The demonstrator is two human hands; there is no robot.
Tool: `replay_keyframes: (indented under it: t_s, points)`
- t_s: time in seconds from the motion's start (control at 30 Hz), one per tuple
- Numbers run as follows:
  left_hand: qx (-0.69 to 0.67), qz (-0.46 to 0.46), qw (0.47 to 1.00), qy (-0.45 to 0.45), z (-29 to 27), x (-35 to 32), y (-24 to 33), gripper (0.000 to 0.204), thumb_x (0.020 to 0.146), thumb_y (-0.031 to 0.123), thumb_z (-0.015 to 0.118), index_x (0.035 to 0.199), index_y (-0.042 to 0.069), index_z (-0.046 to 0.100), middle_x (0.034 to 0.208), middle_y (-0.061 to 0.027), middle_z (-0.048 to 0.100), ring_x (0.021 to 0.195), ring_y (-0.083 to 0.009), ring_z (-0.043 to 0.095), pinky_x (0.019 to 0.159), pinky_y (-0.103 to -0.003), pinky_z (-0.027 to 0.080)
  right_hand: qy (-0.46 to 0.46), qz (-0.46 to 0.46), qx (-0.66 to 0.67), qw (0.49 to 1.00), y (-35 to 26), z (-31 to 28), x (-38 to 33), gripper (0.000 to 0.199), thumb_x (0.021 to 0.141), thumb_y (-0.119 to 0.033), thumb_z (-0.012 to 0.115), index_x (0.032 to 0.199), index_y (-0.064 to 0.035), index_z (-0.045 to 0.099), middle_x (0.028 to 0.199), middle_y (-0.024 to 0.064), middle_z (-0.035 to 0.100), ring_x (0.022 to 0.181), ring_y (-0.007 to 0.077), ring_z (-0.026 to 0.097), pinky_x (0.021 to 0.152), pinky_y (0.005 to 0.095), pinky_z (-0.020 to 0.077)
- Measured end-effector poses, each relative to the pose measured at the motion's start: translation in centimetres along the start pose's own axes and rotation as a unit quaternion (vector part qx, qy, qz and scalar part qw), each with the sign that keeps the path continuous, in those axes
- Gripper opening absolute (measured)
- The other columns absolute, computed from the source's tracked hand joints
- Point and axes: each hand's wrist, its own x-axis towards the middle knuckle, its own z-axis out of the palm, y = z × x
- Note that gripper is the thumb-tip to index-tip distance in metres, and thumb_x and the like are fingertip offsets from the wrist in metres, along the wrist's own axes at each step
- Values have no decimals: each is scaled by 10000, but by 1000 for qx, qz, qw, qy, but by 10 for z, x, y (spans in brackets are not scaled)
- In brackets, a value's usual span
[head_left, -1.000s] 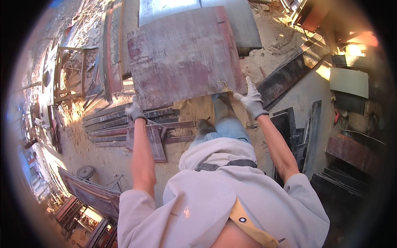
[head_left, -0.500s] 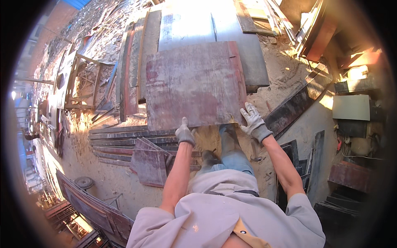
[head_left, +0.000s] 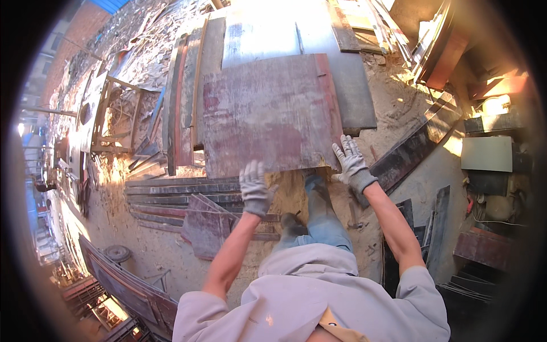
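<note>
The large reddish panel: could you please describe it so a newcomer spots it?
At top centre lie shiny grey sheets. Overlapping their near end is the large reddish panel, the left hand and right hand by its near edge. Unlike those sheets, it's blotchy, with a red right margin.

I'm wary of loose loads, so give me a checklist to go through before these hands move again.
1. Both hands gloved: ok, left hand and right hand alike.
2. Left hand closed on the panel: not ok, it is open at the near edge.
3. Right hand closed on the panel: not ok, it is open at the near right corner.
4. Panel lying over the grey sheet: ok.
5. Panel steady underneath: cannot tell, its underside is hidden.
6. Ground left of the legs clear: not ok, dark boards lie there.
</note>
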Motion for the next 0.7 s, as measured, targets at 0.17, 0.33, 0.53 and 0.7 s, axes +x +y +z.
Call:
replay_keyframes:
  t_s: [0.17, 0.33, 0.53, 0.7]
  points:
    - [180, 165, 967, 71, 11, 61, -14, 897, 872, 242, 701, 1687, 299, 331, 1763, -172, 262, 1624, -434, 222, 1298, -622, 171, 27, -29, -60, 997, 5, 10, 16, 1028, 812, -355, 796, 1663, -25, 323, 1725, 317, 227, 1624, 463, 191, 1341, 530, 141]
    - [136, 155, 979, 2, 10, 86, -22, 902, 868, 150, 649, 1683, 373, 334, 1777, -144, 252, 1627, -442, 222, 1289, -643, 176, 34, -33, 5, 999, 12, 8, 25, 916, 823, -307, 768, 1614, -6, 416, 1716, 284, 289, 1617, 439, 234, 1341, 511, 169]
    - [139, 156, 978, -15, -2, 91, -16, 946, 831, 164, 711, 1681, 356, 341, 1765, -167, 270, 1616, -458, 240, 1274, -659, 202, 53, -43, 14, 998, 16, 2, 33, 877, 819, -294, 760, 1588, -1, 458, 1704, 282, 319, 1608, 432, 265, 1340, 500, 182]
    - [148, 159, 976, -22, -13, 106, -15, 928, 863, 303, 782, 1678, 360, 341, 1766, -164, 268, 1612, -454, 251, 1270, -659, 211, 45, -31, 17, 998, 21, -3, 46, 869, 808, -269, 760, 1574, 18, 467, 1689, 291, 344, 1604, 432, 278, 1338, 490, 196]
